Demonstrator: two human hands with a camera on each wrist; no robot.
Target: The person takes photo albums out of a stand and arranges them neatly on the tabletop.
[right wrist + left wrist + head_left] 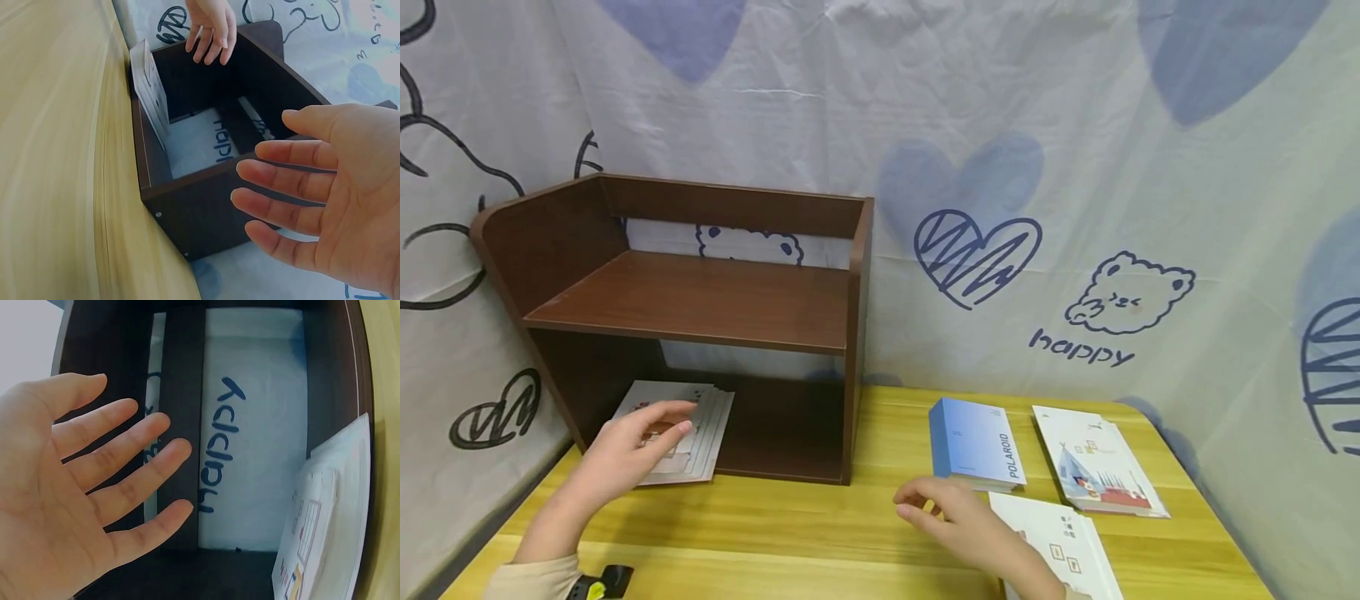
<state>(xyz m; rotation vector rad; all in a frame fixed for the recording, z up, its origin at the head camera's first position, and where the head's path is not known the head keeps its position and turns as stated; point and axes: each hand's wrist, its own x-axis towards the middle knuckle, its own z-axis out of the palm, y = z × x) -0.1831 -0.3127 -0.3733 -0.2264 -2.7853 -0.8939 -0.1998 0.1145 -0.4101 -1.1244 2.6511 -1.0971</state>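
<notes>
My left hand (pixel 632 450) is held in front of the lower shelf, its fingers loosely spread with nothing between them. Just past it, a small stack of white printed booklets (pixel 721 429) lies at the left of that lower compartment. The left wrist view shows the bare palm (pixel 56 481) beside the same booklets (pixel 337 519). Over the table, my right hand (pixel 962 525) hangs with fingers relaxed and holds nothing. It is nearest to a blue pile marked POLAROID (pixel 977 437) and a white booklet stack (pixel 1097 550), partly covered by the forearm.
The dark brown two-tier shelf (pixel 700 300) stands at the back left of the wooden table (pixel 790 533), against a patterned cloth (pixel 955 358). Another white booklet stack with a tent picture (pixel 1093 458) lies at the right, near the table's edge.
</notes>
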